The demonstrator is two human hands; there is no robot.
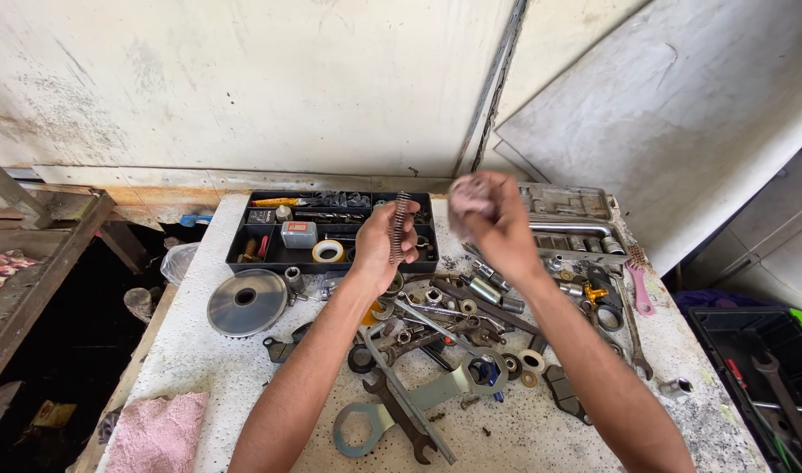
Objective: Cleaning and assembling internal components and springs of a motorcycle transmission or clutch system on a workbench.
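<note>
- Left hand is closed around a coil spring, holding it upright above the tabletop.
- Right hand, just beside it, is curled shut on a pinkish rag.
- Wrenches lie below both hands; a black tray sits behind the left hand.

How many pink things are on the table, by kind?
Pink cloth rag at the near left corner: 1
Pink-handled brush at the right edge: 1
Pinkish cloth wad gripped in the right hand: 1
Total: 3, the wad held above the speckled white table rather than lying on it.
</note>
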